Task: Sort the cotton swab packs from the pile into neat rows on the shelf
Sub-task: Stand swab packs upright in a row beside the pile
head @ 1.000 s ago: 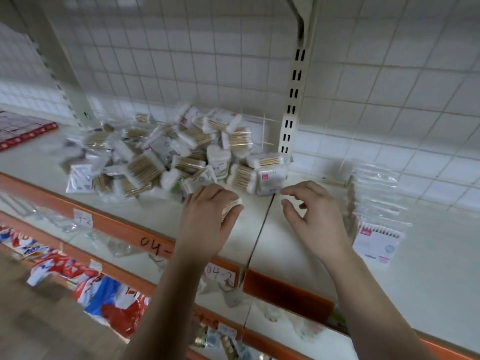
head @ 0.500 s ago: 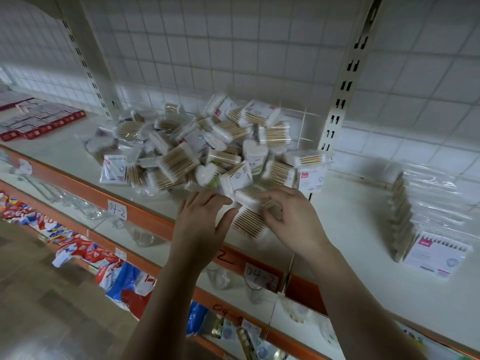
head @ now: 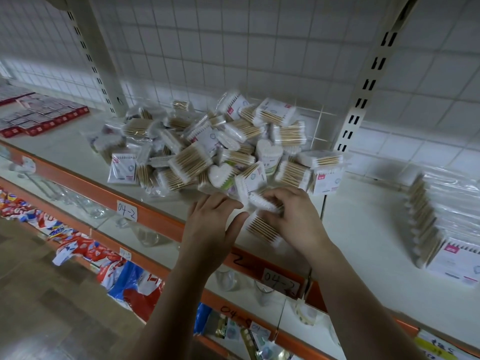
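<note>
A loose pile of cotton swab packs [head: 207, 149] lies on the white shelf [head: 363, 229] against the wire back. At the pile's near edge my right hand [head: 293, 219] grips a swab pack [head: 262, 203], with another pack [head: 262, 228] lying flat just under it. My left hand [head: 210, 224] hovers beside it, fingers loosely bent and thumb spread, holding nothing that I can see. A neat row of upright packs [head: 426, 216] stands on the shelf to the right.
A slotted upright post [head: 363, 87] rises behind the pile. The shelf's orange front rail [head: 145, 216] carries handwritten labels. Red boxes [head: 39, 115] lie at the far left. Glassware and coloured packets fill the lower shelves.
Both hands have stayed at the pile's near edge; the right hand has closed round a pack there. The camera moved closer and turned slightly left.
</note>
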Demonstrator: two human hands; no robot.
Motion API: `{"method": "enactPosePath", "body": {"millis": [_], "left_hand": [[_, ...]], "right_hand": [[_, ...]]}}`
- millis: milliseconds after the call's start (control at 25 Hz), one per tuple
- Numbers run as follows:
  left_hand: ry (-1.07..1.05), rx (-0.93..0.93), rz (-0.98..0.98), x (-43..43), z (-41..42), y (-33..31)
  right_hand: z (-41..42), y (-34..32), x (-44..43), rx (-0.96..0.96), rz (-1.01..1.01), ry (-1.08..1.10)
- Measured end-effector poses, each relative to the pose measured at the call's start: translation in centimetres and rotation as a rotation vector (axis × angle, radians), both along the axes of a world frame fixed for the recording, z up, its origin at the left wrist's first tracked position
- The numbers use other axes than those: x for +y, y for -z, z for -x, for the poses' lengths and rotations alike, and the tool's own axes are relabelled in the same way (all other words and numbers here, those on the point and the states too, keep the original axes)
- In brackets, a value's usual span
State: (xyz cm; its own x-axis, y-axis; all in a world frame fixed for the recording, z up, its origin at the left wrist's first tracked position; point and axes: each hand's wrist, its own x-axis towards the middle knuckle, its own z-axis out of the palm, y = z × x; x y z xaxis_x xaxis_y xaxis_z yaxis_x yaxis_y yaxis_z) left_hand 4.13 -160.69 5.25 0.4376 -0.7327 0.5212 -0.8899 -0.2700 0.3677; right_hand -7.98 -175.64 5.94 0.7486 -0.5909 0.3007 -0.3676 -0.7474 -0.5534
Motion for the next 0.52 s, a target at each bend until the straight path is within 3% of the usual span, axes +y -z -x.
{"method": "enactPosePath", "body": {"millis": [520], "left_hand": [[0.114, 0.078, 0.020, -1.8, 1.7, 0.8]], "right_hand": [[2.0, -1.3, -1.0, -0.110, 0.070, 0.138]]}}
